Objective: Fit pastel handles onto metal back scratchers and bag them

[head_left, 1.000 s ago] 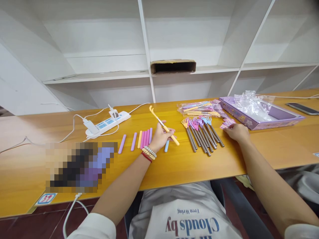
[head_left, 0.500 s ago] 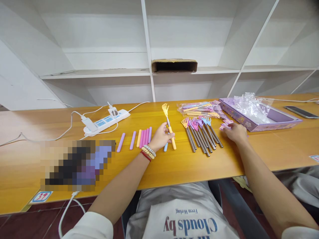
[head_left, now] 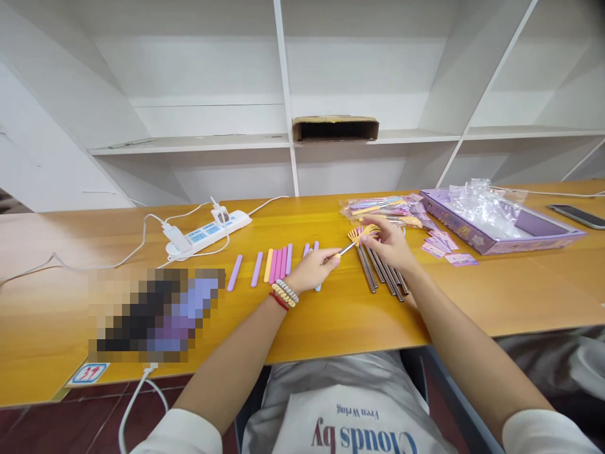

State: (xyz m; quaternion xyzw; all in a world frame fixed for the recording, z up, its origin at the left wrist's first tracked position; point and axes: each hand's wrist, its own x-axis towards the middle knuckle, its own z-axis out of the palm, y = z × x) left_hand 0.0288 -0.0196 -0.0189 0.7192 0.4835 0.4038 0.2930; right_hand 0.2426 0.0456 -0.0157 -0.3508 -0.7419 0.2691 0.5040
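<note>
My left hand (head_left: 312, 270) is closed around the yellow handle of a small back scratcher (head_left: 348, 248), which now lies tilted to the right with its metal shaft showing. At the other end my right hand (head_left: 391, 244) pinches the yellow claw head between thumb and fingers. Below my right hand several loose claw-headed metal rods (head_left: 367, 270) lie side by side, their heads partly hidden by it. Left of my left hand is a row of coloured handle sleeves (head_left: 278, 265) in purple, pink and yellow; a few more are partly covered by the hand.
Bagged back scratchers (head_left: 378, 207) lie at the back, beside small printed cards (head_left: 442, 243). A purple box (head_left: 529, 244) holds clear plastic bags. A phone (head_left: 579, 216) lies far right. A white power strip (head_left: 212, 233) with cables stands left, behind a blurred-out item (head_left: 155, 315). White shelves rise behind.
My right hand has left the cards and come left to the claw head. The back scratcher has tipped from upright towards the right in my left hand. The view has shifted slightly.
</note>
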